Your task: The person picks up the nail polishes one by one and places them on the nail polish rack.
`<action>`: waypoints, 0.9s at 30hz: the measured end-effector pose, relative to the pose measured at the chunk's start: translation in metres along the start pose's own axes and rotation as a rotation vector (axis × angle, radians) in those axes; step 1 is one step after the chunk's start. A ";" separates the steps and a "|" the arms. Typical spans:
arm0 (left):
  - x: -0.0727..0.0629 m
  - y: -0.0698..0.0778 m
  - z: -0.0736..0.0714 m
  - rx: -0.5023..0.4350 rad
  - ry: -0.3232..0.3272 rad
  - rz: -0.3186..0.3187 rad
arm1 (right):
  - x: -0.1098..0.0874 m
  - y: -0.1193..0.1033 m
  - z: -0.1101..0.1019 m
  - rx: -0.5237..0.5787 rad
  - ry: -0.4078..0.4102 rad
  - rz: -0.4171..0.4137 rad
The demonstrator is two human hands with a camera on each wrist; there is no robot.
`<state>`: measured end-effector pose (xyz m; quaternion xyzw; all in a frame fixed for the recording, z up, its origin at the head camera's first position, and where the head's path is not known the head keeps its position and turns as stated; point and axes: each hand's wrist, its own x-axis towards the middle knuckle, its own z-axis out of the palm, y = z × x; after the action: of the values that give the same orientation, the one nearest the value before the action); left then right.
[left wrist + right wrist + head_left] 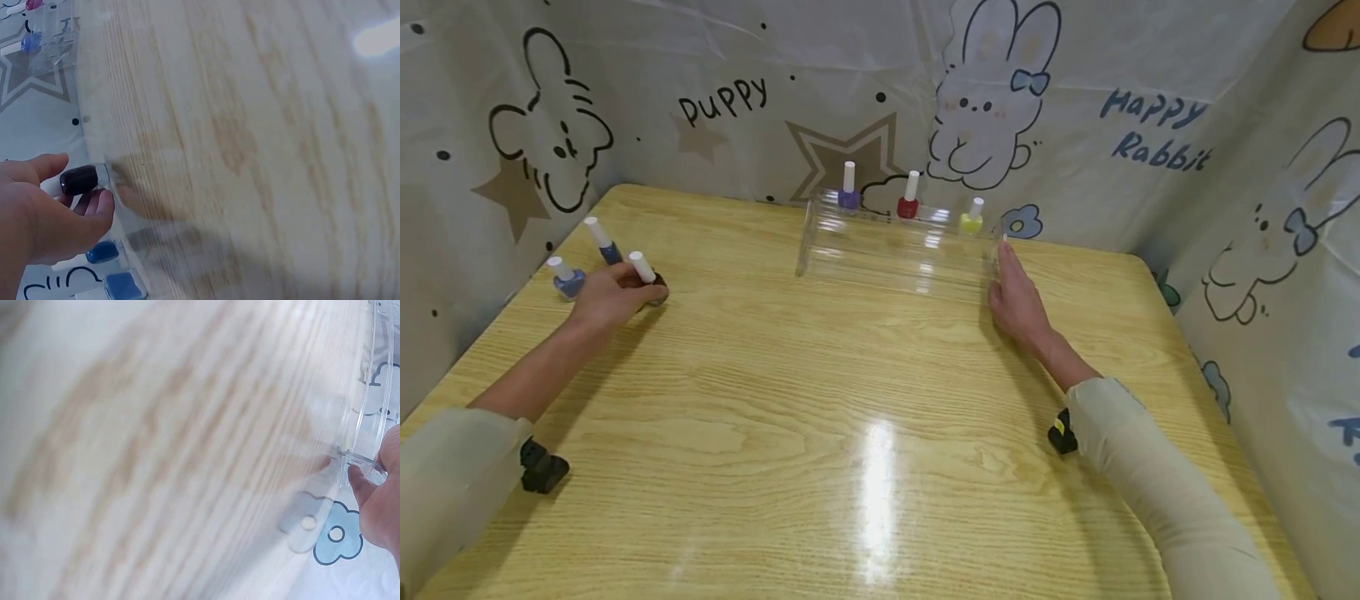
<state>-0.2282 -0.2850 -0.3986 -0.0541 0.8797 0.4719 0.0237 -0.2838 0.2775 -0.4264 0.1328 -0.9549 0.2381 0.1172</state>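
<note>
My left hand (604, 296) pinches a nail polish bottle with dark, nearly black polish (80, 180) and a white cap (642, 267), at the table's left side. Beside that hand stand a dark blue nail polish bottle (611, 252) and a lighter blue one (569, 284). My right hand (1021, 302) holds the right end of a clear stepped display rack (880, 258), thumb and fingers at its end panel. Along the rack's back top step stand a purple nail polish bottle (848, 198), a red one (907, 207) and a yellow one (971, 222).
The wood-grain table (775, 417) reaches back to a white cloth (850, 75) printed with rabbits, stars and lettering, which also hangs along both sides. Black wrist devices (542, 467) sit at both cuffs. A bright light reflection lies on the front part of the table.
</note>
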 end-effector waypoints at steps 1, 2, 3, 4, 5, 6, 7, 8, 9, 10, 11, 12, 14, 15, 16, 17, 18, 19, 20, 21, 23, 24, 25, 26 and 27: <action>0.000 0.000 0.000 0.002 0.002 -0.003 | 0.000 0.000 0.000 0.000 0.000 0.001; 0.001 0.000 0.000 0.002 0.002 -0.007 | 0.001 0.000 0.000 0.002 -0.001 0.002; 0.001 0.000 0.000 0.003 0.001 -0.013 | 0.001 -0.001 0.000 0.006 -0.005 0.004; 0.001 0.000 0.000 0.006 0.000 -0.020 | 0.001 -0.001 0.000 0.008 -0.008 0.005; 0.001 -0.001 0.000 0.012 0.000 -0.023 | 0.001 -0.001 0.000 0.009 -0.010 0.007; 0.002 -0.001 -0.001 0.017 -0.002 -0.023 | 0.001 -0.001 0.000 0.011 -0.013 0.010; 0.002 -0.001 -0.001 0.029 -0.001 -0.020 | 0.001 -0.001 0.000 0.013 -0.015 0.011; 0.002 -0.001 -0.001 0.039 -0.001 -0.012 | 0.001 -0.001 0.000 0.015 -0.016 0.012; 0.002 -0.001 -0.001 0.054 -0.001 -0.003 | 0.001 -0.001 0.000 0.018 -0.017 0.014; 0.002 -0.001 -0.002 0.073 0.001 0.010 | 0.001 -0.001 0.000 0.017 -0.018 0.016; 0.001 -0.001 -0.002 0.087 -0.001 0.023 | 0.001 0.000 0.000 0.018 -0.018 0.017; 0.001 0.000 -0.002 0.096 -0.004 0.034 | 0.001 0.000 0.000 0.017 -0.019 0.017; 0.001 0.000 -0.003 0.116 -0.009 0.052 | 0.001 0.000 0.000 0.013 -0.021 0.019; 0.001 0.000 -0.003 0.117 -0.013 0.060 | 0.001 -0.001 -0.001 0.012 -0.024 0.021; 0.001 0.001 -0.003 0.120 -0.018 0.066 | 0.001 -0.001 -0.001 0.010 -0.026 0.023; 0.001 0.002 -0.003 0.122 -0.024 0.070 | 0.001 -0.001 -0.001 0.009 -0.029 0.024; 0.001 0.003 -0.002 0.128 -0.024 0.073 | 0.001 -0.002 -0.001 0.008 -0.030 0.026; 0.002 0.004 -0.002 0.128 -0.028 0.077 | 0.001 -0.002 -0.001 0.007 -0.032 0.027; 0.002 0.006 -0.001 0.129 -0.029 0.080 | 0.001 -0.002 -0.001 0.007 -0.032 0.027; 0.003 0.008 -0.001 0.126 -0.033 0.082 | 0.001 -0.002 -0.001 0.006 -0.031 0.026; 0.004 0.013 0.001 0.120 -0.043 0.081 | 0.001 -0.002 -0.001 0.005 -0.028 0.022; 0.005 0.016 0.001 0.108 -0.050 0.082 | 0.001 -0.002 -0.001 0.005 -0.027 0.020; 0.005 0.019 0.002 0.093 -0.061 0.085 | 0.001 -0.002 -0.001 0.006 -0.026 0.018; 0.006 0.022 0.003 0.086 -0.069 0.090 | 0.001 -0.002 -0.001 0.006 -0.025 0.018; 0.006 0.025 0.004 0.080 -0.077 0.097 | 0.001 -0.001 -0.002 0.006 -0.023 0.016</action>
<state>-0.2376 -0.2683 -0.3809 0.0079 0.8978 0.4389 0.0368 -0.2842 0.2768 -0.4241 0.1281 -0.9566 0.2403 0.1037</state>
